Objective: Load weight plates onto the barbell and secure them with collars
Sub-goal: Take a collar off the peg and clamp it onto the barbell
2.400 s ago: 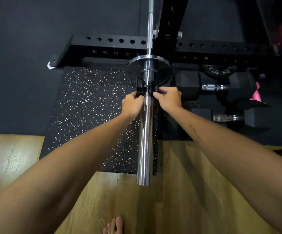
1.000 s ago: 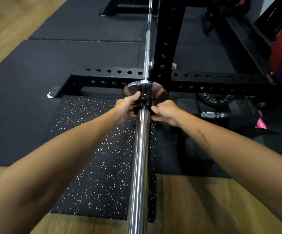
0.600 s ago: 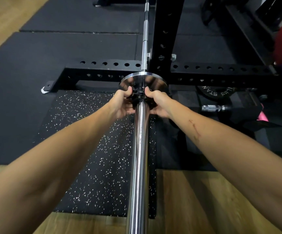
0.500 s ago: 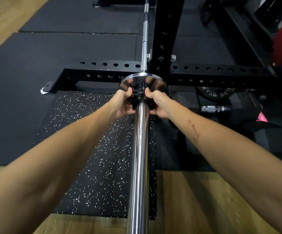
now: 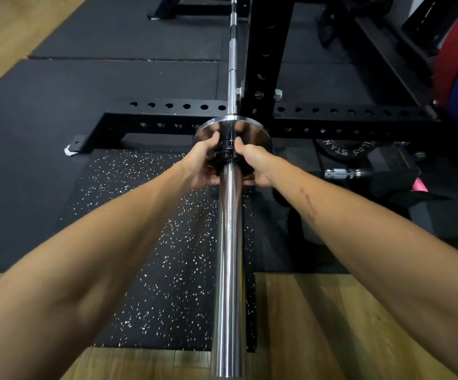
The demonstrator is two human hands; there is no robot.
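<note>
Chrome barbell sleeve, shiny plate loaded.
Left hand and right hand both grip the black collar.

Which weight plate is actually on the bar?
The shiny silver plate, on the bar just beyond both hands. The black lettered plate lies on the floor to its right.

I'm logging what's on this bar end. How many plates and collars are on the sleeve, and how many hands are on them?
Chrome plates: 1
Black collars: 1, gripped from both sides
Hands: 2, left hand and right hand
Total: 4
</note>
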